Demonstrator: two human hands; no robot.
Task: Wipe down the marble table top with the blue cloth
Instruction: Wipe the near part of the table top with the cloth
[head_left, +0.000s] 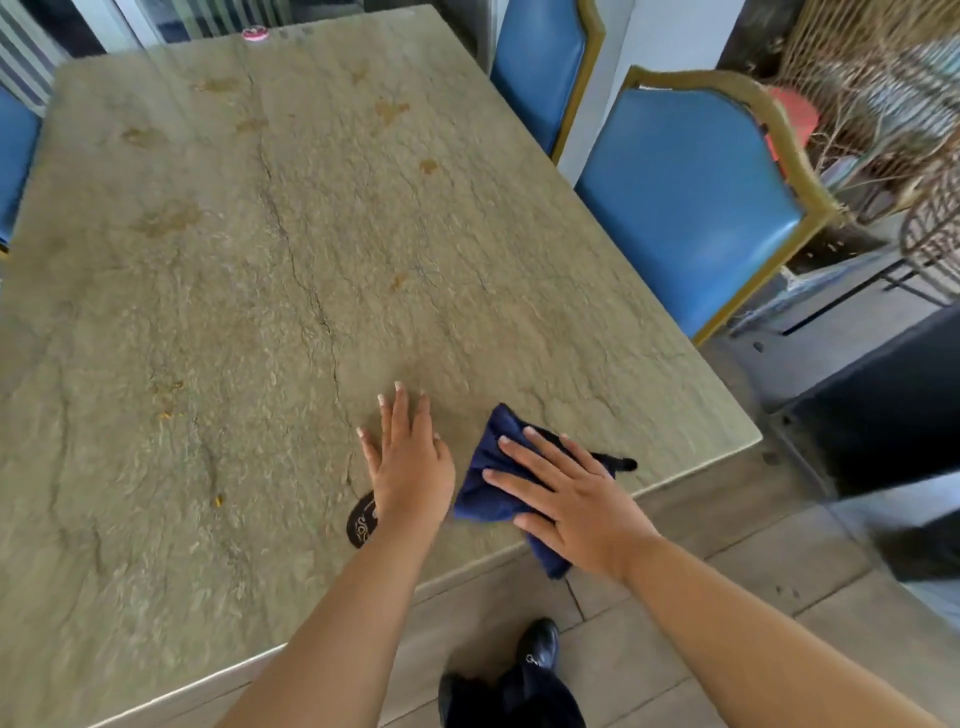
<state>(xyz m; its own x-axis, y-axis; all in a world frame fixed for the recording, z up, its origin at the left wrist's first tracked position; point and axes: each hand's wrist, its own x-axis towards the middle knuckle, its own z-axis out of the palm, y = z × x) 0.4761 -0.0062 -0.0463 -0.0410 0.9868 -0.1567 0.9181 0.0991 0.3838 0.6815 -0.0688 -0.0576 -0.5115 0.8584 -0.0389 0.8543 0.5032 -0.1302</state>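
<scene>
The greenish-beige marble table top (260, 291) fills most of the view and carries several brownish-orange stains (390, 110) toward its far side. A dark blue cloth (491, 470) lies bunched at the near right corner, partly hanging over the edge. My right hand (566, 499) presses flat on the cloth with fingers spread. Just left of the cloth, my left hand (410, 462) rests flat on the bare marble, fingers apart, holding nothing.
A small black oval object (361, 522) lies on the table, partly under my left wrist. Two blue padded chairs (685, 208) stand along the right side, another (15, 150) at the far left. A pink round item (254, 34) sits at the far edge. My black shoe (540, 642) is on the tiled floor.
</scene>
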